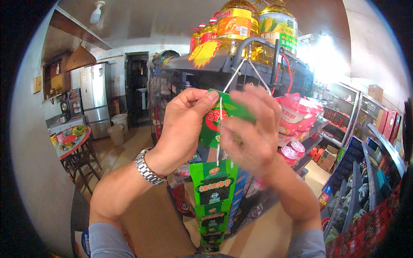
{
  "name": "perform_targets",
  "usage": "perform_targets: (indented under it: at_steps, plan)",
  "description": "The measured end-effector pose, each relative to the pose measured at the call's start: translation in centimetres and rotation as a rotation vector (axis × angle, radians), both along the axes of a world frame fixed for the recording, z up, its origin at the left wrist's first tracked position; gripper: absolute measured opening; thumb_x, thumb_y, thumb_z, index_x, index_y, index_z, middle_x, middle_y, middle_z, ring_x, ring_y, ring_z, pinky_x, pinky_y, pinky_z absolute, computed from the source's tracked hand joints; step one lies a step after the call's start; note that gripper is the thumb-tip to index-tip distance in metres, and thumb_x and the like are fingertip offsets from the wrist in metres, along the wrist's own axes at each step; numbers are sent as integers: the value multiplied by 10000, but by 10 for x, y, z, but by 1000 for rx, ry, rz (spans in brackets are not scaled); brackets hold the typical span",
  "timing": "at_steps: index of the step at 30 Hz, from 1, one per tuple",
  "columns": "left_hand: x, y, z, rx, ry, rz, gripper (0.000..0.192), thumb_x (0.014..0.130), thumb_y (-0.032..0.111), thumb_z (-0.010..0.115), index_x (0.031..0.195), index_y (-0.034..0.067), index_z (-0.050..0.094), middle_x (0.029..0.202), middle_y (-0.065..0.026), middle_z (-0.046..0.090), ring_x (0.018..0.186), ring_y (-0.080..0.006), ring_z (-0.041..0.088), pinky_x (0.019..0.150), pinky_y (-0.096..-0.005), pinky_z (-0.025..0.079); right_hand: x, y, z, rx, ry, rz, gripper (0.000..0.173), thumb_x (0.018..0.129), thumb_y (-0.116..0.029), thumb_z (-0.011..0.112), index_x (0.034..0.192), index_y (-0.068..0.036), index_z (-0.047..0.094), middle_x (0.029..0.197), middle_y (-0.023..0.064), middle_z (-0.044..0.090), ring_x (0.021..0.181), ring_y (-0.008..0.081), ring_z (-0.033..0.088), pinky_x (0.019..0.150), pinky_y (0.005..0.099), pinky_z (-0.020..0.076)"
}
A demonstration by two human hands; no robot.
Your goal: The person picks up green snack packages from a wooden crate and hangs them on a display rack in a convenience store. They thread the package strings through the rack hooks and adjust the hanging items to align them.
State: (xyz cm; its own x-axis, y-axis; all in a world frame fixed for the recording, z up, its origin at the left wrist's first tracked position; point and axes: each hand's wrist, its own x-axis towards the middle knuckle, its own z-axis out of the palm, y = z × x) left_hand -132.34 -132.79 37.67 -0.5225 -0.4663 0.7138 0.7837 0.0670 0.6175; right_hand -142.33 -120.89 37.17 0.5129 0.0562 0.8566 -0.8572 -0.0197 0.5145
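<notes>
My left hand (184, 125), with a metal watch at the wrist, pinches the top left corner of a green printed card (209, 129) between thumb and fingers. My right hand (251, 129) is blurred at the card's right side; its fingertips are by a white string (221, 109) that runs down the card's front. Whether they grip the string or card cannot be told. The string goes up to the black wire end rack (245, 48) of the shelf. Below the card hangs a strip of green snack packets (214, 183), joined one under another.
Large cooking oil bottles (235, 25) stand on the shelf top beside a yellow starburst price sign (205, 54). Pink lidded cups (292, 113) sit on the right side of the shelf. A round table (75, 146) and a refrigerator (96, 96) are at the left; grey shelving (351, 187) is at the right.
</notes>
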Motion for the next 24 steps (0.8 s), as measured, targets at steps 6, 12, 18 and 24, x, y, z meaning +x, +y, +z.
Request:
perform_targets:
  at_steps: [6,12,18,24]
  plan:
    - [-7,1,-1,-188,-12,269,155,937,132,656,953,-21,637,855,-34,666,743,-50,586,644,-227,503,11,15,-32,-5,-154,-3,251,643,-42,767,862,-92,657,1146,117,600,1120,351,537,925,489,448]
    - [-8,-2,-6,-275,-35,351,132,927,85,645,998,-24,620,881,-37,658,787,-60,593,691,-233,505,15,20,-48,168,-106,166,291,685,-19,754,946,-85,643,973,76,597,866,270,596,738,388,477]
    - [-5,-1,-15,-427,31,413,156,948,36,584,1090,-1,637,914,-50,634,824,-94,585,738,-249,493,21,0,-51,148,-134,320,265,688,-5,751,921,-47,632,835,74,642,684,237,621,579,350,468]
    - [2,-3,-21,-794,85,554,172,981,32,515,1081,-4,650,1002,-107,572,913,-203,586,783,-297,484,28,3,-46,136,-158,337,281,699,30,741,936,-45,609,849,90,651,681,244,631,578,335,474]
